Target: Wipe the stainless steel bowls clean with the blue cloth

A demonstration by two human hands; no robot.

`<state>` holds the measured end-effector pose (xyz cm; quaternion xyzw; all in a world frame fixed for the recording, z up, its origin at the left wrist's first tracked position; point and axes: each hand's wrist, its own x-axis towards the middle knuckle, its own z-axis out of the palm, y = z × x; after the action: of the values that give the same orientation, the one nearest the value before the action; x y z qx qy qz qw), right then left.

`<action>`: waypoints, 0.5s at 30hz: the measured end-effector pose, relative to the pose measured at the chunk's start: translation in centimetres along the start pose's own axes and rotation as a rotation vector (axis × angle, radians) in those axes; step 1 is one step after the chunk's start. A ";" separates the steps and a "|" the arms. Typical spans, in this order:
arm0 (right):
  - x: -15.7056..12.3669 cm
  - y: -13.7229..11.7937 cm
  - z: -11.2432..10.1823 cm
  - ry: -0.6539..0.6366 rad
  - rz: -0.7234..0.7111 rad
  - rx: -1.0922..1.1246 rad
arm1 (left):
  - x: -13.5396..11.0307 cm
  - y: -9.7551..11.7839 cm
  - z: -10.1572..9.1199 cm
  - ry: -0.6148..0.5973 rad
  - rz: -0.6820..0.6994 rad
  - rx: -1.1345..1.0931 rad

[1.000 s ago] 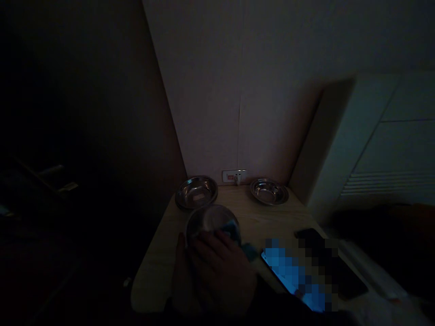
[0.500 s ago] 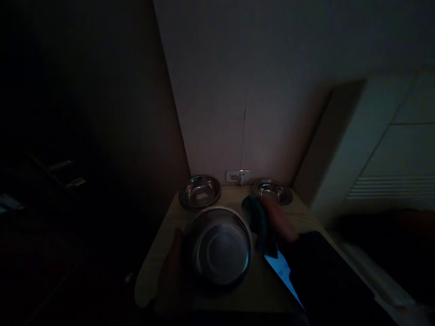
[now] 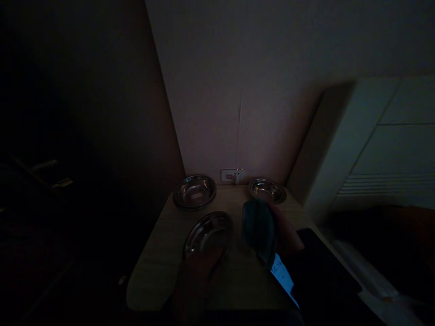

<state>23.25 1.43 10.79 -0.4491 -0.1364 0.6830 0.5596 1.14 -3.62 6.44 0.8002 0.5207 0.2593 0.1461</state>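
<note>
A shiny steel bowl [image 3: 210, 226] shows its inside and leans to one side over the middle of the small wooden table. My left hand [image 3: 200, 274] grips its near rim; darkness and blur hide part of the fingers. Just to the right, my right hand [image 3: 285, 231] is closed around a dark green cloth [image 3: 258, 226], which is apart from the bowl. A lit phone screen [image 3: 282, 276] shows below the right hand, partly covered by the forearm.
Steel dishes [image 3: 195, 192] stand at the table's back left, and smaller ones [image 3: 267, 191] at the back right. Behind them a wall socket [image 3: 233, 175] holds a plug. A dark flat object [image 3: 328, 260] lies on the right. The wooden tabletop [image 3: 156, 267] has a rounded front corner.
The bowl has turned from showing its round underside to showing its inside, and sits lower. My left hand has shifted from its left side to its near rim. The cloth stays in my right hand.
</note>
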 end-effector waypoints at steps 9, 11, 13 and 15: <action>-0.2 0.3 -0.8 0.030 -0.064 -0.030 | -0.8 1.0 3.1 -0.088 0.204 0.575; -0.1 0.5 -0.8 0.023 -0.069 -0.031 | -1.0 1.1 3.5 -0.088 0.222 0.605; 0.0 0.7 -0.9 -0.005 -0.090 -0.048 | -1.1 1.3 3.8 -0.117 0.239 0.592; 0.2 0.8 -1.0 -0.031 -0.145 -0.085 | -1.2 1.6 3.8 -0.144 0.212 0.569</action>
<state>23.49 0.99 9.56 -0.4507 -0.2060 0.6411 0.5860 4.14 -5.19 3.76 0.8751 0.4744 0.0595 -0.0751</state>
